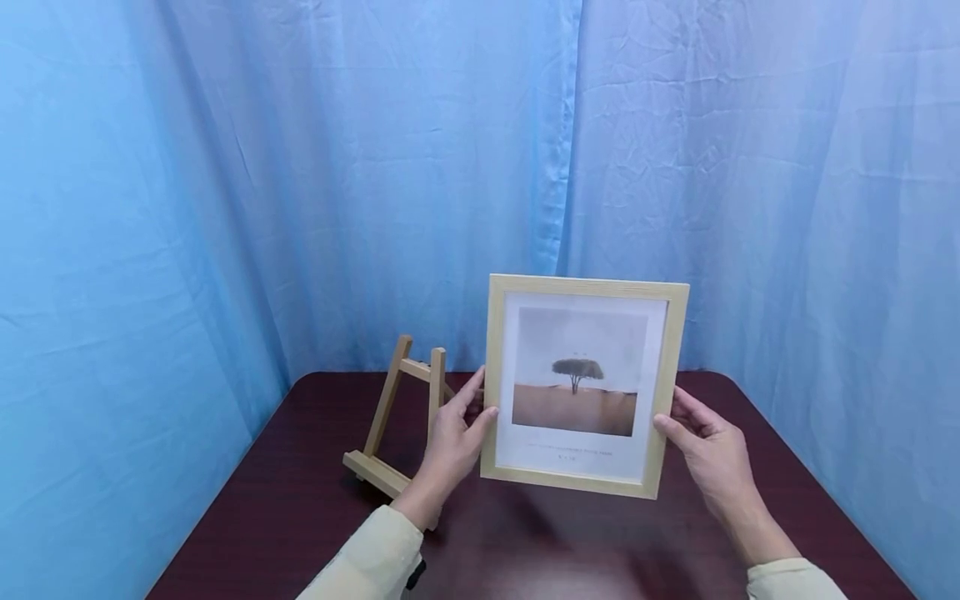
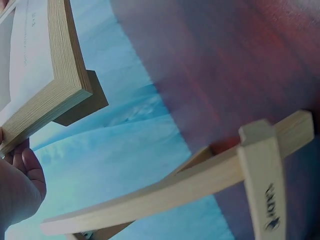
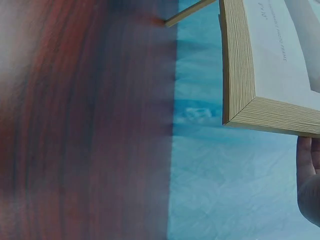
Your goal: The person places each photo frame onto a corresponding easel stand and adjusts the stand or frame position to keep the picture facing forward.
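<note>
A light wood picture frame [image 1: 585, 486] with a print of a tree is held up above the table, facing me and slightly tilted. My left hand [image 1: 453, 437] grips its left side, thumb on the front and fingers behind. On the opposite side my right hand [image 1: 712, 458] holds the edge the same way. To the left of the frame a small wooden easel [image 1: 384, 475] stands on the table, partly hidden by my left hand and forearm. In the left wrist view the easel's ledge [image 2: 262, 185] bears dark printed marks.
The dark red-brown table [image 1: 277, 500] has rounded far corners. Blue curtains [image 1: 375, 183] hang behind it and along both sides. A small black object [image 1: 416, 575] shows beside my left sleeve.
</note>
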A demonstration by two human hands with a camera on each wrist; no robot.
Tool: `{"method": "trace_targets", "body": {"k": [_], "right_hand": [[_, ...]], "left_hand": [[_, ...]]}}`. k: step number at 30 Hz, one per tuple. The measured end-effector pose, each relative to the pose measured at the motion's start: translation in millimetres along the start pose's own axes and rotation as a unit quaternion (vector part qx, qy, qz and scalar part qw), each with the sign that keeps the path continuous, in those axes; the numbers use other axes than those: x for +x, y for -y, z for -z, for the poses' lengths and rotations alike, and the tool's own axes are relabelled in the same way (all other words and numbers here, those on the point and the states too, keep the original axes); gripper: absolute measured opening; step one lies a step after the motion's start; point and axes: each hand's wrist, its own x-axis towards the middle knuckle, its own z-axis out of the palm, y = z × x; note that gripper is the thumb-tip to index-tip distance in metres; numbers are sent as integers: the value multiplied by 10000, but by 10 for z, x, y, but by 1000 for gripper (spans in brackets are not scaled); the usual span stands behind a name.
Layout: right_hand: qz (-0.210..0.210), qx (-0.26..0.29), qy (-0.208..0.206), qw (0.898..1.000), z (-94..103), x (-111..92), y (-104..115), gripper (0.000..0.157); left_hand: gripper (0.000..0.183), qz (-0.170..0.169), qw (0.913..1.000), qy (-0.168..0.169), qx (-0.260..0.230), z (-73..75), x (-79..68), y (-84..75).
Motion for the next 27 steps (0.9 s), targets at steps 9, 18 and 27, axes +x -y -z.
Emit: {"method": "trace_targets", "body": {"k": [9,18,27], "right_hand": [[344,25,-10,9994,-145,-29,271,53],[698,-178,-18,9974,-297,-104,530,49],[818,204,-95,9964,-547,-187,741,48]], "left_hand": [[59,47,9998,-168,108,237,55,-130],[60,-27,9997,-250,7,516,81,-263],[60,-218,9995,-171,-123,843,132,-230]]}}
